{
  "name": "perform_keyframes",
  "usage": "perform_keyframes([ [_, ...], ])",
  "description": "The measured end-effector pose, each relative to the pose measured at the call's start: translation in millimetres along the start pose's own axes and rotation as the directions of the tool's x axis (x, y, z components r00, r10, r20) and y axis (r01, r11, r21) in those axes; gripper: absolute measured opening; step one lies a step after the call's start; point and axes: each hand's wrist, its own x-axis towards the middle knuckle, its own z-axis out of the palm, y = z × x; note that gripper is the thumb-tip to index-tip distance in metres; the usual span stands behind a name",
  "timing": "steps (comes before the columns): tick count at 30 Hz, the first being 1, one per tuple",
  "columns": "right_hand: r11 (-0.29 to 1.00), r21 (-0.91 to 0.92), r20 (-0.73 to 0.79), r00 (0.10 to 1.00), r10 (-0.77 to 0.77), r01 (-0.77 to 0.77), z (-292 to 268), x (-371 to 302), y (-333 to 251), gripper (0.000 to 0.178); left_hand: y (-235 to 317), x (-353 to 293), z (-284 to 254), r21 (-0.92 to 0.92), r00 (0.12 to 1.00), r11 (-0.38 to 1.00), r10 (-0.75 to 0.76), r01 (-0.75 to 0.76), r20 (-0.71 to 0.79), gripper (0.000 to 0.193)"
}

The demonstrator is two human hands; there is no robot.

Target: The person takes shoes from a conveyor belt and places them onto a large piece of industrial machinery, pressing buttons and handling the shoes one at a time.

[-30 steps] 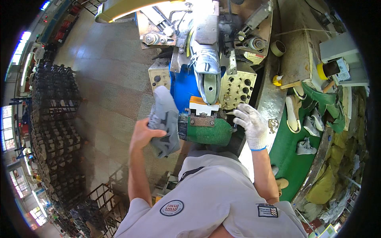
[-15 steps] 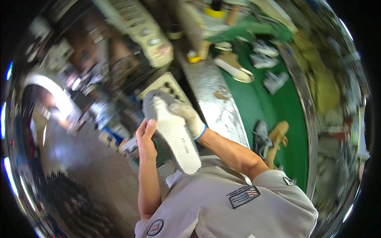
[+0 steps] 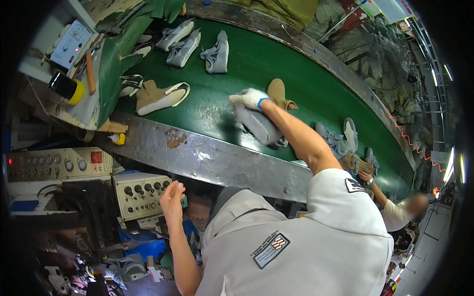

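Note:
My right hand (image 3: pixel 251 98) wears a pale knit glove with a blue cuff. It is closed on one end of a grey shoe (image 3: pixel 260 126), held low over the green conveyor belt (image 3: pixel 207 108). Whether the shoe touches the belt I cannot tell. A tan boot (image 3: pixel 281 92) lies just beyond my right wrist. My left hand (image 3: pixel 173 197) is bare and empty, its fingers loosely bent and apart, beside a cream control box (image 3: pixel 140 195) with black knobs.
Grey shoes (image 3: pixel 216 54) and a tan boot with a white sole (image 3: pixel 160 96) lie on the belt's left part. A metal ledge (image 3: pixel 222 170) edges the belt. At right, another person's hand (image 3: pixel 365 176) touches a tan boot. A hammer (image 3: pixel 90 72) lies on the left shelf.
My view has turned toward the belt. The shoe has gone from between both hands, sole up, to over the belt in my right hand alone. My left hand has let go of it.

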Motion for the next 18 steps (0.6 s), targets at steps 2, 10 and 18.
perform_keyframes([
  [2, 0.984, -0.155, -0.224, 0.973, 0.055, -0.091, -2, 60, 46, 0.076, 0, 8, 3, 0.095, 0.999, 0.995, -0.004, 0.001, 0.037, 0.048],
  [10, 0.773, -0.624, -0.166, 0.986, 0.012, -0.115, 51, 144, 55, 0.038, -43, 2, -9, -0.016, 0.988, 0.994, -0.11, 0.109, -0.111, 0.037],
  [18, 0.598, 0.723, 0.445, 0.895, -0.021, -0.345, 187, 184, -154, 0.073, -50, -12, -3, 0.055, 0.964, 0.975, -0.201, 0.213, -0.176, 0.034],
])
